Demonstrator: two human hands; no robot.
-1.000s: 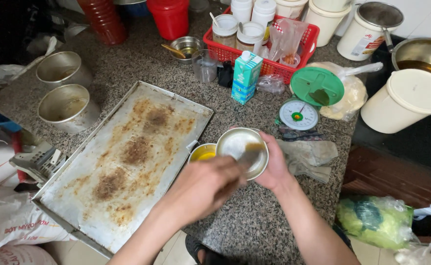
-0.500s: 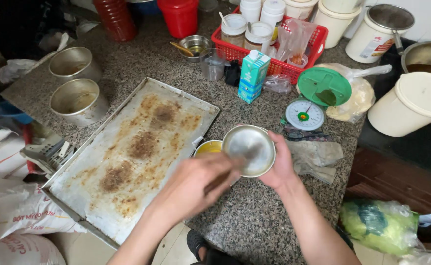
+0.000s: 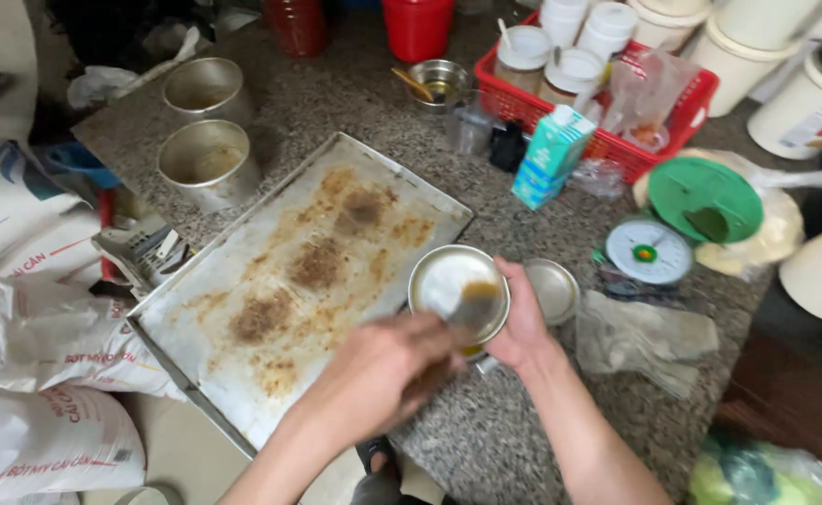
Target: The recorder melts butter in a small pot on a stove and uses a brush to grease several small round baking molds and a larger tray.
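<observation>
A small round metal tin [image 3: 456, 292] is held in the right hand [image 3: 521, 327], fingers curled round its right rim and underside, thumb on the near edge; the tin is tilted slightly toward the camera, just above the counter [image 3: 523, 430] at the near right corner of the baking tray [image 3: 242, 281]. A brush [image 3: 472, 304] is gripped in the left hand [image 3: 383, 369], fingers pressed together around the handle in a closed fist; the bristle end is blurred and sits inside the tin, against its pale inner face. A yellowish patch is seen under the tin, partly hidden. A second shallow metal tin [image 3: 553, 288] lies on the counter just beside the right hand's fingers. The tray is stained with brown patches. Two larger round moulds [image 3: 207, 161] are set well apart at the far left; a small kitchen scale [image 3: 649, 251] and a green lid [image 3: 705, 198] are near on the right.
</observation>
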